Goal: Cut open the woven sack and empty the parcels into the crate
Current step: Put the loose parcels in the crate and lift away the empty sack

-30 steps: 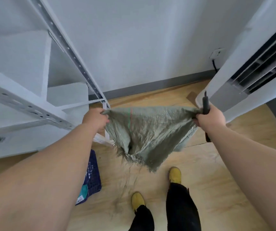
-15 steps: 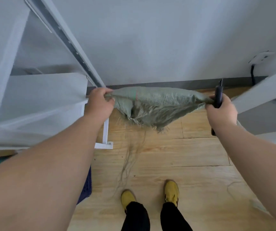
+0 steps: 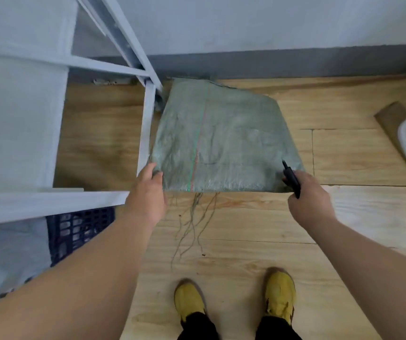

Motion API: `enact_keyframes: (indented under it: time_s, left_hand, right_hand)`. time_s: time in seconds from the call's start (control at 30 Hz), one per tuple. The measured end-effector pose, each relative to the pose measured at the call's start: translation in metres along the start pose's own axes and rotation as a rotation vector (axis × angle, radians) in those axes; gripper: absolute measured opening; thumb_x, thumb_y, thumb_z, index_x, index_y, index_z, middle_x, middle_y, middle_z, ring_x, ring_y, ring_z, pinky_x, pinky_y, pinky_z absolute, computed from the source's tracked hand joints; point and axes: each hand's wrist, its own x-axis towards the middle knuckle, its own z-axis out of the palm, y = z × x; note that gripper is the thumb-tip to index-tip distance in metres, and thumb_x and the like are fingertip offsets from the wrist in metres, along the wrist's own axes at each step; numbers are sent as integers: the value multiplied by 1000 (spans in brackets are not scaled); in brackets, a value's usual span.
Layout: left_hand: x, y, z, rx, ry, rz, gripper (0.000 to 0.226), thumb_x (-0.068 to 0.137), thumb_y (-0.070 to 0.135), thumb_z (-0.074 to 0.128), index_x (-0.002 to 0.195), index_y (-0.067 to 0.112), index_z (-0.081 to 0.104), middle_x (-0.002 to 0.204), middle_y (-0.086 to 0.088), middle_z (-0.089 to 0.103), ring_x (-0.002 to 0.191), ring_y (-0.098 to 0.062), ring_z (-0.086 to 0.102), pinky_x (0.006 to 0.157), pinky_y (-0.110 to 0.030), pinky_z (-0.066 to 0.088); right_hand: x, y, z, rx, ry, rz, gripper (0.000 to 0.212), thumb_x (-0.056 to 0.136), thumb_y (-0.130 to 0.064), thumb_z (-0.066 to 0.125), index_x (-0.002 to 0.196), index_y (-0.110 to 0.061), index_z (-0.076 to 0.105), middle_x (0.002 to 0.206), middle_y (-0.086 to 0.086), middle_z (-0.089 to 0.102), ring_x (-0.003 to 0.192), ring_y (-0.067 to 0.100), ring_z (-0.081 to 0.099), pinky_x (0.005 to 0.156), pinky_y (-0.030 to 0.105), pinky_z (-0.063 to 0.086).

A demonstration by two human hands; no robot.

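The left hand (image 3: 148,190) is pinching the near left corner of the woven sack (image 3: 224,141), its grip closed on the cloth with thumb and fingers folded over the edge. The right hand (image 3: 310,195) is wrapping its grip around a dark knife (image 3: 291,177), the tip pointing up and away from the person; whether this hand is also catching the sack's near right corner cannot be told, since the handle and knuckles are covering that spot.

Outward from both hands, the sack is lying flat and limp on the wooden floor (image 3: 344,217), stretching away toward the wall, its long axis running from the hands to the skirting. It looks empty, with no bulge of parcels showing. Loose threads (image 3: 194,222) are trailing from its near edge toward the yellow shoes (image 3: 280,293).

The crate (image 3: 79,231), dark blue and latticed, is sitting behind and to the left of the left hand, half hidden under the white shelf frame (image 3: 145,133) that is standing just beside the sack's left edge. So the left hand is the nearer one to the crate, and the emptying seems largely done.
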Motion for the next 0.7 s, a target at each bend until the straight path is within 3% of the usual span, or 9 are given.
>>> enact_keyframes:
  time_s: [0.1, 0.2, 0.33, 0.43, 0.5, 0.57, 0.63, 0.7]
  left_hand:
    - [20, -6, 49, 73, -87, -22, 58, 89, 11, 59, 142, 2, 37, 157, -5, 10, 142, -22, 23, 108, -33, 35]
    - [38, -12, 85, 125, -182, -83, 55, 88, 7, 57, 139, -3, 38, 154, -9, 13, 141, -25, 20, 110, -33, 33]
    - [51, -21, 120, 308, -463, -176, 44, 93, 11, 41, 135, -1, 45, 146, -16, 30, 138, -29, 21, 108, -37, 36]
    - [51, -20, 132, 371, -592, -241, 43, 92, 15, 38, 133, 5, 46, 141, -16, 36, 131, -30, 29, 106, -35, 31]
    - [53, -18, 138, 356, -565, -277, 48, 90, 16, 43, 137, 7, 40, 143, -14, 29, 132, -30, 25, 107, -39, 30]
    - [54, -18, 139, 295, -529, -335, 57, 89, 17, 48, 143, 11, 31, 148, -10, 19, 135, -31, 20, 106, -49, 33]
    - [53, -17, 135, 240, -541, -383, 61, 89, 17, 50, 146, 14, 27, 152, -5, 12, 137, -33, 18, 104, -58, 32]
    - [48, -14, 132, 212, -539, -394, 60, 90, 17, 50, 145, 15, 28, 151, -4, 15, 135, -32, 21, 102, -57, 35]
  right_hand:
    - [16, 23, 47, -59, -117, 68, 58, 80, 4, 44, 130, -25, 50, 122, 5, 58, 92, 30, 55, 69, 33, 44]
    - [29, 34, 84, -136, -210, 103, 58, 80, 4, 45, 131, -22, 49, 120, 8, 56, 86, 26, 49, 68, 32, 40]
    - [49, 31, 117, -249, -299, 136, 47, 82, 2, 47, 124, -18, 53, 100, 5, 53, 81, 27, 49, 67, 32, 40]
    - [61, 22, 136, -345, -374, 54, 40, 84, 2, 46, 120, -12, 58, 116, 5, 50, 89, 27, 52, 73, 32, 42]
    - [69, 19, 144, -386, -438, 3, 44, 85, 3, 44, 124, -10, 57, 135, 4, 44, 104, 28, 55, 78, 32, 43]
    - [73, 19, 150, -435, -530, -14, 49, 85, 3, 43, 132, -11, 52, 139, 5, 40, 110, 29, 54, 81, 31, 43]
    - [73, 20, 152, -451, -617, 8, 50, 85, 2, 44, 132, -13, 50, 121, 7, 50, 98, 27, 57, 72, 27, 44]
    - [67, 20, 150, -404, -579, 55, 40, 86, 0, 47, 123, -13, 53, 90, 4, 55, 74, 23, 56, 58, 26, 41]
